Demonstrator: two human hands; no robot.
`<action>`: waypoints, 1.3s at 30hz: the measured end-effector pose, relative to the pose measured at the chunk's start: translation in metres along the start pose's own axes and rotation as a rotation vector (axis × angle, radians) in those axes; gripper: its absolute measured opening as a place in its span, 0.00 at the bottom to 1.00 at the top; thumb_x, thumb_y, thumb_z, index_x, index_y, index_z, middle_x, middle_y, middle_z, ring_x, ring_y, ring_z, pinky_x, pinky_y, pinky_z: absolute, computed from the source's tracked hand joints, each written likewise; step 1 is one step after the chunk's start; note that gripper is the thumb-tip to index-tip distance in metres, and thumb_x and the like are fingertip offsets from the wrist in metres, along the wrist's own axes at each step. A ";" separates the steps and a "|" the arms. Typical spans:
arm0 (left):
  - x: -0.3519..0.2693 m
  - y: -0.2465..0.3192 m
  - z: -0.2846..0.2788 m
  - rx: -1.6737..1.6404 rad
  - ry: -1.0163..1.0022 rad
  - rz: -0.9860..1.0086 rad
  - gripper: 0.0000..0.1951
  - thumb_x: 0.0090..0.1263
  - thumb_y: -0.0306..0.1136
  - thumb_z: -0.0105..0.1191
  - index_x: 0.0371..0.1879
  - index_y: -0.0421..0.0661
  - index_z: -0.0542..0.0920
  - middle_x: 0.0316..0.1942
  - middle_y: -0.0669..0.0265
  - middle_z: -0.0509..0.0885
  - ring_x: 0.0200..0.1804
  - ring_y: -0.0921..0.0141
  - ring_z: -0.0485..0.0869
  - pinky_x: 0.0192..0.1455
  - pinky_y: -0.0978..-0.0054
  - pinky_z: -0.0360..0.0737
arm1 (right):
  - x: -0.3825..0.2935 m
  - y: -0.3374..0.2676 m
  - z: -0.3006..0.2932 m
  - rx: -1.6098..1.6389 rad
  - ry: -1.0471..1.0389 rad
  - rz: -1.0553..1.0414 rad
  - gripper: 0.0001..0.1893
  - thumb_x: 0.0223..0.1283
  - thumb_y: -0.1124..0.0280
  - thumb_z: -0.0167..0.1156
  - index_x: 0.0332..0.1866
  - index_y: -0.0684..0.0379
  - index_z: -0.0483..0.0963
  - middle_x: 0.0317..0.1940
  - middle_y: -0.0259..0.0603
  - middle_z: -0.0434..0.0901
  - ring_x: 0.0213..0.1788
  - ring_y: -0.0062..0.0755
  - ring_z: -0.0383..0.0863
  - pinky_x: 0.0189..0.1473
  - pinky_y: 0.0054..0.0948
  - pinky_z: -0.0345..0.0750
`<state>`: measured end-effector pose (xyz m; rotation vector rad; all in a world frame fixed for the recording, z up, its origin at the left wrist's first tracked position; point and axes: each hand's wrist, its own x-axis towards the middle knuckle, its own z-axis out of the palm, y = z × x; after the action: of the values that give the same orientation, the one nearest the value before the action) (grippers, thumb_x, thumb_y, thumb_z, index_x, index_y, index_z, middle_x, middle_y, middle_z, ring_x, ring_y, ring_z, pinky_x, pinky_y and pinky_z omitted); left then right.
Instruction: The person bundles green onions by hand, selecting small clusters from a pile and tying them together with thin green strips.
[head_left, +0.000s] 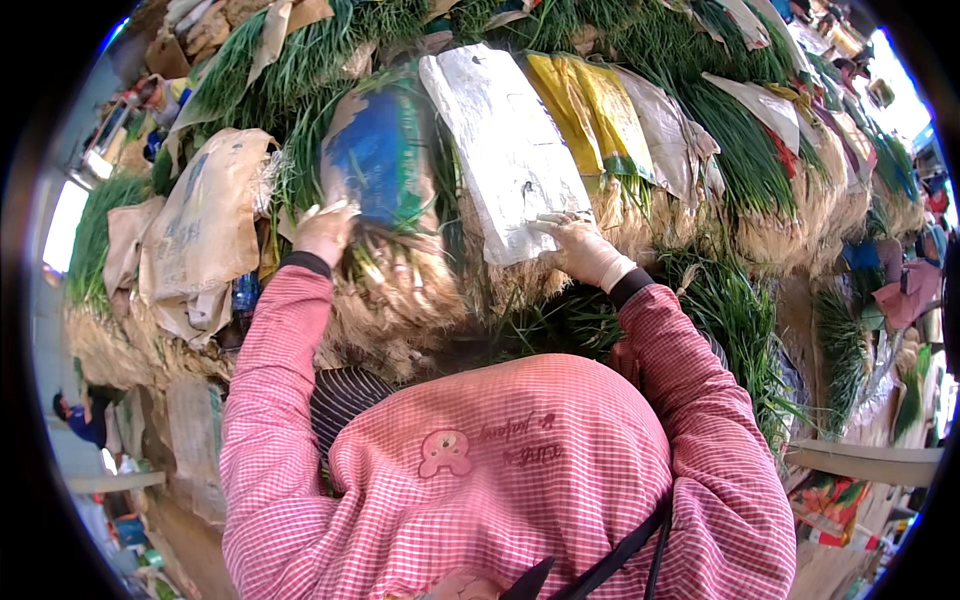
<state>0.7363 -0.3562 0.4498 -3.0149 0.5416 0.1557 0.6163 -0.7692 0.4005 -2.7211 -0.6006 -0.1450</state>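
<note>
My left hand (327, 231), in a pale glove, rests at the left edge of a bundle of green onions (397, 274) partly covered by a blue and green sack (386, 157). Its fingers are spread, and whether they grip anything is hard to see. My right hand (581, 246), gloved too, lies with its fingers on the lower right part of a white woven sack (517, 157). That sack covers another bundle, whose pale roots (525, 283) stick out below it. A yellow sack (600, 112) lies over the bundle to the right.
More covered bundles stand left, under a beige sack (202, 217), and right (780, 225). Loose green leaves (720, 315) lie by my right arm. Behind are rows of green leaves (300, 75). A person in dark blue (86, 420) is at the far left.
</note>
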 end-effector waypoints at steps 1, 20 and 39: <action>-0.001 -0.016 0.006 -0.058 0.050 -0.022 0.18 0.73 0.35 0.41 0.61 0.58 0.73 0.61 0.61 0.75 0.60 0.61 0.75 0.69 0.62 0.64 | 0.000 0.005 0.001 0.212 0.029 0.087 0.22 0.58 0.69 0.56 0.60 0.52 0.72 0.59 0.40 0.74 0.59 0.36 0.74 0.62 0.34 0.68; 0.005 0.059 -0.067 -0.714 0.098 0.256 0.22 0.70 0.45 0.52 0.59 0.49 0.73 0.61 0.58 0.75 0.64 0.61 0.72 0.66 0.65 0.66 | 0.124 0.132 0.010 0.007 0.105 0.842 0.19 0.59 0.59 0.60 0.53 0.56 0.75 0.51 0.38 0.79 0.59 0.33 0.74 0.56 0.29 0.71; 0.250 0.212 0.015 -1.056 0.045 -0.150 0.19 0.68 0.38 0.53 0.53 0.39 0.75 0.44 0.54 0.83 0.46 0.62 0.81 0.53 0.70 0.74 | 0.041 0.150 -0.040 -0.398 0.430 0.598 0.25 0.50 0.72 0.65 0.57 0.50 0.73 0.52 0.47 0.77 0.54 0.41 0.76 0.60 0.37 0.70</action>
<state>0.8937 -0.6391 0.3954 -4.0640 0.2630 0.5035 0.7166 -0.8946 0.3981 -2.9593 0.4052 -0.7304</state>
